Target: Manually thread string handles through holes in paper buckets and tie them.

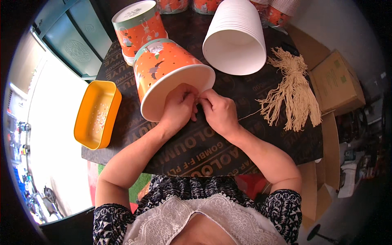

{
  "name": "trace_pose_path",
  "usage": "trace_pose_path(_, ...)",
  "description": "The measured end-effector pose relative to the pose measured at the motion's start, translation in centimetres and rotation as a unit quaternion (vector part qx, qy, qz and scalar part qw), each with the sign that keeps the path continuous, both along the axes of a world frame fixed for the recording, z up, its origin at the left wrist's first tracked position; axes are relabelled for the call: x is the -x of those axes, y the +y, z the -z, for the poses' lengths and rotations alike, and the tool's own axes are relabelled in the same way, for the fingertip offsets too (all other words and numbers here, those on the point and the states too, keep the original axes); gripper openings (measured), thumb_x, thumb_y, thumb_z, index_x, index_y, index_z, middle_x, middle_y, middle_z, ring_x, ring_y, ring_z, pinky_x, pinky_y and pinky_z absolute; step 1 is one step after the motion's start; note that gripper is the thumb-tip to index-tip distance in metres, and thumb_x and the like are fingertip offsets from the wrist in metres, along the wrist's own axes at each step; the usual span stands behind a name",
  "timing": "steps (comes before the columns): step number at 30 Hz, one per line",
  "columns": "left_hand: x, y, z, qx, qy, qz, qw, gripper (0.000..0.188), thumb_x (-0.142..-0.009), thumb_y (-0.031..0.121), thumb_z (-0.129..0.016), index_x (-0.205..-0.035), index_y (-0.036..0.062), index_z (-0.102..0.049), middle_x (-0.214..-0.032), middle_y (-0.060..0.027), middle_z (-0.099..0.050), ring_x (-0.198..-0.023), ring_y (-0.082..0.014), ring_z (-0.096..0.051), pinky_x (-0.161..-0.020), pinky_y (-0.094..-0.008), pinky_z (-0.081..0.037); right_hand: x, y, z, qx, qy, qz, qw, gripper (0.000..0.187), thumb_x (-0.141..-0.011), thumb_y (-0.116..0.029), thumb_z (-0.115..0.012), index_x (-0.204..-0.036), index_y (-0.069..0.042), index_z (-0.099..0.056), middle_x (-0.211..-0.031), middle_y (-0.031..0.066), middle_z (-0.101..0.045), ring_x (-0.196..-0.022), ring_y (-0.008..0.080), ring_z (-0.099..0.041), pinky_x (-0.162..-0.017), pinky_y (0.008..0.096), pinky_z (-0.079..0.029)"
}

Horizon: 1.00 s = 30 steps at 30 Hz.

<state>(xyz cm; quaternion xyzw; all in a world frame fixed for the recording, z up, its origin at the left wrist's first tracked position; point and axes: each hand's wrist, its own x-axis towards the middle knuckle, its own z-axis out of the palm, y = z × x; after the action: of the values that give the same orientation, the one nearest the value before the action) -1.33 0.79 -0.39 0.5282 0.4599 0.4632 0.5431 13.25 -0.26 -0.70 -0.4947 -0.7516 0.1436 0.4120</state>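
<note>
An orange paper bucket point(163, 65) with a green band and cartoon prints lies tilted, its white opening toward me. My left hand point(179, 106) is closed at the opening, its fingertips by the lower right rim. Close beside it, my right hand point(219, 110) pinches at the same spot. A thin cream cord point(250, 115) runs from under my right hand toward a bundle of cream cords point(292, 90) on the right. The cord's end between my fingertips is mostly hidden.
An orange bucket point(141, 34) stands upside down behind. A nested stack of white buckets point(234, 41) lies farther back. On the left is a yellow tub point(110, 122) with small bits inside. A cardboard box point(337, 83) sits right of the dark printed table point(175, 151).
</note>
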Motion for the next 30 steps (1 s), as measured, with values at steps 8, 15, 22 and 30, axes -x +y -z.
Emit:
trace_pose_path(8, 0.4, -0.2, -0.1, -0.027, 0.083, -0.007, 0.996, 0.011, -0.092, 0.003, -0.047, -0.095, -0.0015, -0.057, -0.077, -0.0094, -0.057, -0.06, -0.0151, -0.055, -0.052, -0.0279, -0.046, 0.1, -0.1, -0.2, -0.006, 0.004, 0.006, 1.0, 0.004, -0.085, -0.004, -0.062, -0.088, -0.003, -0.06, -0.076, 0.0186, -0.064, -0.071, 0.0363, -0.065, -0.056, 0.0404, -0.05)
trace_pose_path(15, 0.4, -0.6, 0.4, -0.168, 0.195, -0.051, 0.965, 0.013, -0.079, 0.0, -0.059, -0.091, -0.0043, -0.06, -0.084, -0.018, -0.062, -0.081, -0.0287, -0.062, -0.073, -0.036, -0.049, -0.3, 0.1, 0.2, -0.015, -0.002, 0.008, 1.0, 0.005, -0.085, -0.007, -0.062, -0.087, -0.004, -0.058, -0.073, 0.0174, -0.064, -0.069, 0.0373, -0.065, -0.057, 0.0441, -0.05)
trace_pose_path(22, 0.1, -0.5, 0.0, -0.166, 0.231, -0.043, 0.958, 0.006, -0.075, 0.0, -0.06, -0.078, -0.0047, -0.062, -0.084, -0.0189, -0.061, -0.082, -0.0321, -0.06, -0.074, -0.0385, -0.048, -0.4, 0.0, 0.1, -0.032, -0.012, 0.002, 0.999, 0.007, -0.085, -0.01, -0.062, -0.088, -0.005, -0.057, -0.069, 0.0161, -0.064, -0.065, 0.0362, -0.065, -0.055, 0.0462, -0.05)
trace_pose_path(30, 0.2, -0.6, -0.2, -0.195, 0.267, -0.033, 0.943, 0.01, -0.075, 0.003, -0.061, -0.082, -0.0047, -0.062, -0.085, -0.0195, -0.061, -0.083, -0.0311, -0.061, -0.076, -0.0379, -0.049, -0.5, 0.0, -0.1, -0.01, -0.025, 0.007, 1.0, 0.014, -0.086, -0.009, -0.062, -0.094, -0.005, -0.052, -0.066, 0.0154, -0.063, -0.063, 0.0356, -0.065, -0.053, 0.0454, -0.05)
